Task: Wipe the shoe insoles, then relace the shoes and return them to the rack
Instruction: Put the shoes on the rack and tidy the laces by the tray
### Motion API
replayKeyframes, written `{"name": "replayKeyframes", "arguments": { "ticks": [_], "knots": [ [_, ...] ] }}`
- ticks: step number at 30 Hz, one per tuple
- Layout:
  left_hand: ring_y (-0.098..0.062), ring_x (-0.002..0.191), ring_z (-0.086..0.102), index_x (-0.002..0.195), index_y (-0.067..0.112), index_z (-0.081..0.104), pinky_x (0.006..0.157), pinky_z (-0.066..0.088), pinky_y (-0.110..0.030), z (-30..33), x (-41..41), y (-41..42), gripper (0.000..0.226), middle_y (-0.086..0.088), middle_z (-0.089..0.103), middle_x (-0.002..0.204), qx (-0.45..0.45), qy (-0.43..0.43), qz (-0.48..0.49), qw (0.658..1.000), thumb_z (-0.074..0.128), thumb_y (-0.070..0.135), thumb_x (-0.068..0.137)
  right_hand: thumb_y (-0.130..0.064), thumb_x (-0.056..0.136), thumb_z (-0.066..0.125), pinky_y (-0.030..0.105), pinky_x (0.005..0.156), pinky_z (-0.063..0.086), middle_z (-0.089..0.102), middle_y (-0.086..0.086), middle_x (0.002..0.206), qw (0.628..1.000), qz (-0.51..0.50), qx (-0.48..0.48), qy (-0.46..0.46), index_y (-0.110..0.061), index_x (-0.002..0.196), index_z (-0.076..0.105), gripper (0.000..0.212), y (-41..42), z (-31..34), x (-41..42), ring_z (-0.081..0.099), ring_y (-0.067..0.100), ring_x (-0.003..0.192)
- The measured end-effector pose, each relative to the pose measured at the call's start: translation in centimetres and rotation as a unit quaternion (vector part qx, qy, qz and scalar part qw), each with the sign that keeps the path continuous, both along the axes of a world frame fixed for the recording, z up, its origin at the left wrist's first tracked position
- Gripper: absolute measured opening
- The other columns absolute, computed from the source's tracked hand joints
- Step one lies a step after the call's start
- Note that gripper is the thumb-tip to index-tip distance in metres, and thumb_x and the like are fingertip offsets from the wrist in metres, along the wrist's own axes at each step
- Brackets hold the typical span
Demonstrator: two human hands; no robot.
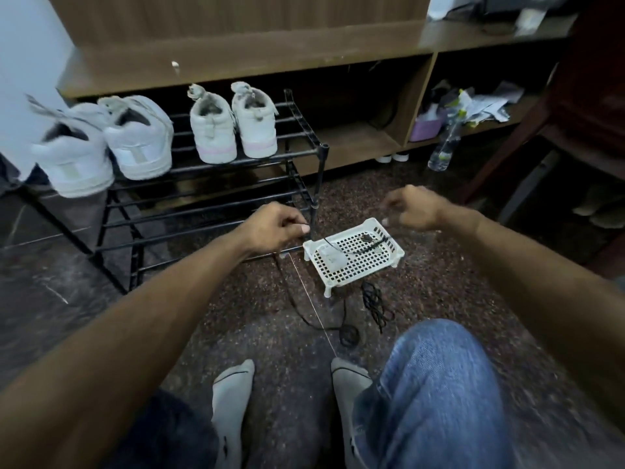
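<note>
Four white shoes (142,143) on rack (304,154). Left hand (274,228) pinches black lace (304,313); right hand (411,206) curled, blurred, grip unclear. Relacing seems unfinished.

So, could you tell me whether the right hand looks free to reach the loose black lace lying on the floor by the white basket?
Probably yes: the right hand hovers above the white basket, and the bare floor around the black lace leaves the way open.
</note>
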State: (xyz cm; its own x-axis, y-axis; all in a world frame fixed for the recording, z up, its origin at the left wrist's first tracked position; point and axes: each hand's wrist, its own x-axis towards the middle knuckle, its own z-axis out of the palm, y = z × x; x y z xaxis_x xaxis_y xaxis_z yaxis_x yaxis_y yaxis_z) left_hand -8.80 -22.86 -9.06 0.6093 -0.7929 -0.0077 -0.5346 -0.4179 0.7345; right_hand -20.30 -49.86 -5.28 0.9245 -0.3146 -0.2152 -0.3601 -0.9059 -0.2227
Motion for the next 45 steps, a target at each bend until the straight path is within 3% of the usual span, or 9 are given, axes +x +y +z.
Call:
{"name": "replayKeyframes", "arguments": {
  "ticks": [3, 6, 11, 18, 24, 28, 31, 40, 45],
  "knots": [
    [0.003, 0.068, 0.055, 0.086, 0.023, 0.068, 0.067, 0.044, -0.022, 2.2, -1.1, -1.1, 0.006, 0.015, 0.063, 0.075, 0.015, -0.055, -0.029, 0.998, 0.067, 0.026, 0.091, -0.027, 0.083, 0.075, 0.029, 0.061, 0.056, 0.064, -0.005, 0.112, 0.964, 0.068, 0.254, -0.030, -0.019, 0.121, 0.061, 0.042, 5.2, 1.8, 0.3, 0.067, 0.005, 0.076],
    [-0.011, 0.073, 0.062, 0.083, 0.021, 0.069, 0.069, 0.048, -0.028, 3.3, -1.7, -1.5, 0.010, 0.006, 0.068, 0.078, 0.020, -0.083, -0.011, 0.996, 0.071, 0.031, 0.086, -0.021, 0.086, 0.073, 0.022, 0.043, 0.047, 0.067, 0.003, 0.084, 0.946, 0.093, 0.306, -0.051, -0.009, 0.106, 0.067, 0.024, 9.1, 2.2, 0.5, 0.060, 0.007, 0.056],
    [-0.006, 0.058, 0.051, 0.085, 0.017, 0.069, 0.066, 0.047, -0.026, 3.8, -1.6, 1.1, 0.007, 0.008, 0.059, 0.063, 0.062, -0.068, 0.015, 0.996, 0.072, 0.023, 0.087, -0.021, 0.089, 0.066, 0.023, 0.052, 0.043, 0.067, -0.001, 0.068, 0.986, 0.103, 0.101, -0.086, -0.021, 0.076, 0.069, 0.013, 9.3, 2.1, -0.2, 0.061, 0.009, 0.053],
    [-0.011, 0.064, 0.057, 0.088, 0.017, 0.072, 0.060, 0.045, -0.022, 5.8, 0.1, 4.7, 0.005, -0.003, 0.069, 0.075, 0.068, -0.101, 0.072, 0.990, 0.069, 0.021, 0.089, -0.023, 0.085, 0.058, 0.032, 0.068, 0.041, 0.063, 0.013, 0.108, 0.985, 0.034, -0.165, 0.034, -0.017, 0.090, 0.062, 0.009, 5.1, 1.0, -1.4, 0.062, 0.034, 0.096],
    [-0.017, 0.067, 0.059, 0.088, 0.010, 0.072, 0.073, 0.057, -0.044, 7.7, -0.6, 3.3, 0.006, -0.015, 0.070, 0.081, -0.030, -0.051, 0.068, 0.996, 0.069, 0.016, 0.089, -0.024, 0.080, 0.067, 0.029, 0.066, 0.053, 0.071, 0.001, 0.092, 1.000, 0.022, 0.007, 0.004, -0.024, 0.078, 0.067, 0.002, 4.8, 1.0, -0.6, 0.067, 0.019, 0.079],
    [-0.001, 0.059, 0.053, 0.091, 0.013, 0.072, 0.060, 0.049, -0.021, 8.4, -2.2, 1.2, 0.004, 0.003, 0.063, 0.070, -0.068, -0.062, 0.039, 0.995, 0.067, 0.012, 0.090, -0.017, 0.084, 0.074, 0.029, 0.059, 0.057, 0.065, 0.002, 0.103, 0.964, 0.072, 0.247, -0.065, -0.019, 0.111, 0.062, 0.030, 8.3, 2.4, 0.0, 0.067, 0.019, 0.086],
    [0.007, 0.063, 0.056, 0.094, 0.013, 0.073, 0.061, 0.044, -0.009, 8.6, -3.1, 0.0, 0.007, 0.007, 0.068, 0.077, -0.083, -0.080, 0.018, 0.993, 0.068, 0.013, 0.089, -0.003, 0.086, 0.068, 0.033, 0.057, 0.056, 0.064, 0.004, 0.083, 0.908, 0.072, 0.397, -0.114, -0.014, 0.097, 0.060, 0.017, 11.1, 3.3, 0.1, 0.065, 0.017, 0.072],
    [-0.002, 0.045, 0.049, 0.084, 0.018, 0.067, 0.047, 0.044, -0.020, 6.3, -2.0, 2.1, 0.007, 0.006, 0.058, 0.063, -0.064, -0.012, 0.066, 0.996, 0.068, 0.020, 0.090, -0.008, 0.093, 0.061, 0.027, 0.046, 0.052, 0.069, 0.018, 0.075, 0.862, -0.067, 0.481, -0.144, 0.002, 0.105, 0.061, 0.015, 9.8, 3.9, 1.0, 0.060, 0.019, 0.048],
    [-0.004, 0.044, 0.046, 0.090, 0.014, 0.072, 0.047, 0.041, -0.022, 4.0, -2.2, 1.6, 0.008, 0.005, 0.057, 0.060, -0.079, 0.017, 0.086, 0.993, 0.066, 0.020, 0.092, -0.010, 0.090, 0.066, 0.030, 0.049, 0.055, 0.070, 0.011, 0.084, 0.906, 0.016, 0.414, -0.086, -0.015, 0.113, 0.056, 0.026, 10.3, 3.7, 0.6, 0.065, 0.021, 0.059]
  ]
}}
